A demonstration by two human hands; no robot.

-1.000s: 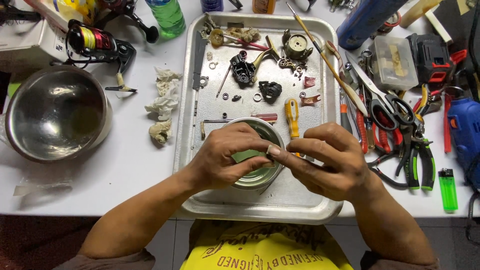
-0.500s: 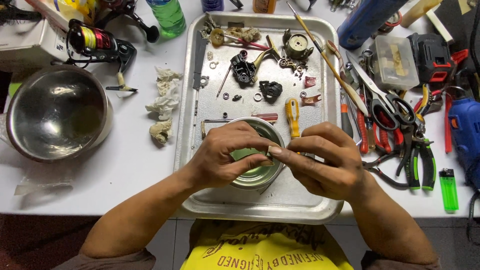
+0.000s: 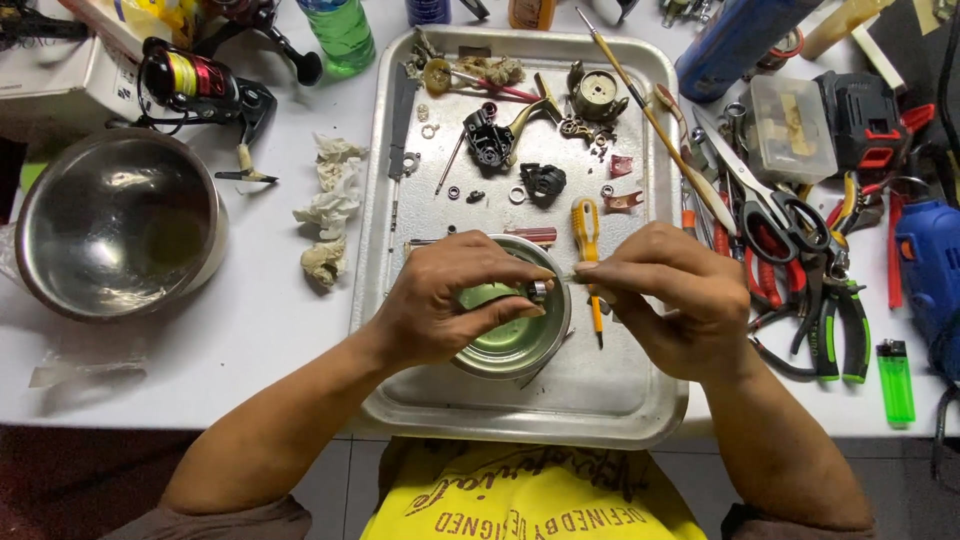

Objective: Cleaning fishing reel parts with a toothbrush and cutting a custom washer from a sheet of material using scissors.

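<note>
Both hands (image 3: 460, 305) (image 3: 670, 295) close together, fingertips pinched and nearly meeting.

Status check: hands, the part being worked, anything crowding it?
Left hand pinches small metal ring part. Right hand holds thin tool, tip at the part. Both over green-liquid bowl on tray. Yellow screwdriver close behind.

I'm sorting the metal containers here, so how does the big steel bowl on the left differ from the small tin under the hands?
The steel bowl is far larger than the small tin. The bowl sits on the white table; the tin sits inside the metal tray. The bowl looks empty, while the tin holds greenish liquid. Both are round, shiny metal.
</note>
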